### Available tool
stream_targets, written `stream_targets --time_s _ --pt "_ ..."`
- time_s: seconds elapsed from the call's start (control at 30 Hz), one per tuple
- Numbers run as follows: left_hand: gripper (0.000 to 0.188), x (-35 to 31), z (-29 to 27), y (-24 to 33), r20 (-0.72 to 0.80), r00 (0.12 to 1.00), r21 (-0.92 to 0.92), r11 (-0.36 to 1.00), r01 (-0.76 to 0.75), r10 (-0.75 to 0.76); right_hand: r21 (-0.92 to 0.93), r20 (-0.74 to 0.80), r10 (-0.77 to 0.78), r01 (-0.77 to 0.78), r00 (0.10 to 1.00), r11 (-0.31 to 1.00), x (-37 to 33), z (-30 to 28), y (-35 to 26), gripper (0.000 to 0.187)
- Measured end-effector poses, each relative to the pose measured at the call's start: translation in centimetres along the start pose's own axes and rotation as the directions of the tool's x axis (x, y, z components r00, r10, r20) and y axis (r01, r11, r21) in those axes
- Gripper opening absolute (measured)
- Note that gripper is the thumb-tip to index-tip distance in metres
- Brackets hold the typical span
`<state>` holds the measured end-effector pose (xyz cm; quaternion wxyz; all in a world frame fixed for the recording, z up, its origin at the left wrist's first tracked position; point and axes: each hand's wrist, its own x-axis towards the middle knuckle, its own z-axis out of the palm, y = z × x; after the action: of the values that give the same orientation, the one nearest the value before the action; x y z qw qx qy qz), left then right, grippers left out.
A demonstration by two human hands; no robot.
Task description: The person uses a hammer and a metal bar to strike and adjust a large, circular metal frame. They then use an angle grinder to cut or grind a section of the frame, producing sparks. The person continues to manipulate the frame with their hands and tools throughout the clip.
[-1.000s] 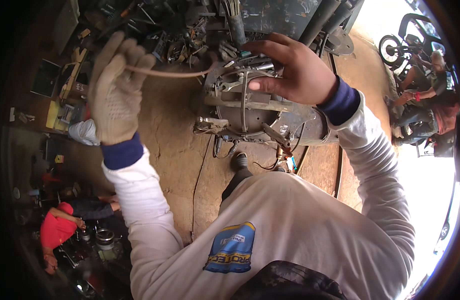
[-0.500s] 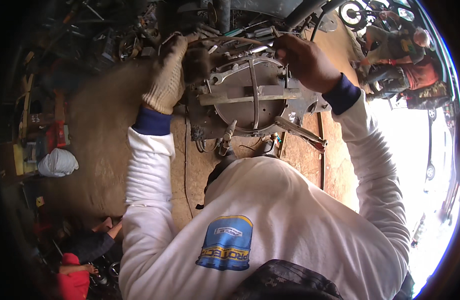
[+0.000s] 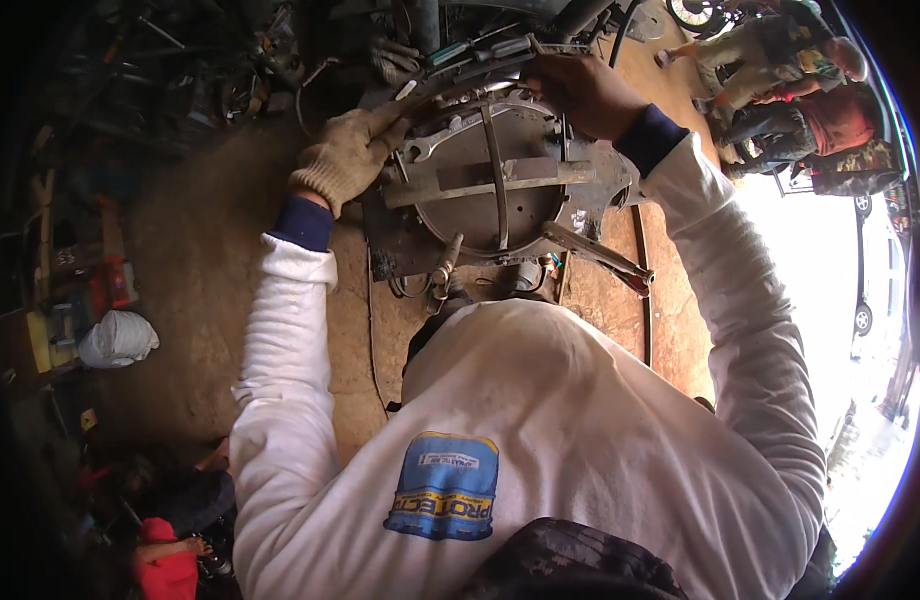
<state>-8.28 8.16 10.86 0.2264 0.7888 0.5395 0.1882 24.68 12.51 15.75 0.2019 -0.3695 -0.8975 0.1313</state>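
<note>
A curved, dark metal strip (image 3: 470, 85) spans my two hands above the far side of a metal work table (image 3: 395, 240). My left hand (image 3: 348, 155), in a pale knitted glove, is closed at the strip's left end. At its right end my bare right hand (image 3: 585, 95) is closed, the fingertips partly hidden. Below the strip, a round frame (image 3: 450, 235) lies on the table, crossed by an upright curved bar (image 3: 495, 175) and a flat bar (image 3: 410, 192). A wrench (image 3: 420, 150) rests near my left hand. Long-handled locking pliers (image 3: 600, 258) grip the frame's near right edge.
Tools, including a screwdriver (image 3: 450, 52), lie beyond the table beside a glove-like item (image 3: 395, 62). People stand or sit at far right (image 3: 800, 110); another person in red (image 3: 168, 555) is at lower left. A white sack (image 3: 118, 340) lies at left.
My left hand has come down and nearer, turning inward. My right hand has shifted slightly left, and the strip now sits closer to the round frame's far edge.
</note>
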Motion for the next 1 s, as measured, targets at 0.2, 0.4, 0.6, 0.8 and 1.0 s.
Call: stream_targets --time_s 0.2,0.4,0.6,0.8,1.0 --pt "0.029 0.8 1.3 -1.5 0.031 0.996 -0.078 0.994 -0.078 0.081 0.052 -0.019 -0.011 0.012 1.0 0.999 0.0 1.0 2.3 0.02" --pt "0.027 0.8 1.1 -1.3 0.064 0.998 -0.104 0.994 -0.019 0.026 0.1 0.082 0.057 -0.065 0.995 0.993 -0.3 2.2 3.1 0.024" --pt "0.028 0.8 1.2 -0.6 -0.003 0.999 0.025 0.999 -0.044 0.044 0.106 -0.013 -0.072 0.073 0.997 0.992 -0.5 3.1 4.2 0.024" --pt "0.031 1.0 1.1 -1.0 0.013 0.997 0.072 0.994 -0.08 0.08 0.04 0.163 0.099 -0.107 0.982 0.993 -0.7 1.9 3.2 0.025" --pt "0.031 1.1 0.8 -0.4 0.019 0.998 -0.228 0.972 -0.062 0.068 0.011 0.144 0.095 -0.098 0.985 0.995 -0.5 2.3 3.6 0.023"
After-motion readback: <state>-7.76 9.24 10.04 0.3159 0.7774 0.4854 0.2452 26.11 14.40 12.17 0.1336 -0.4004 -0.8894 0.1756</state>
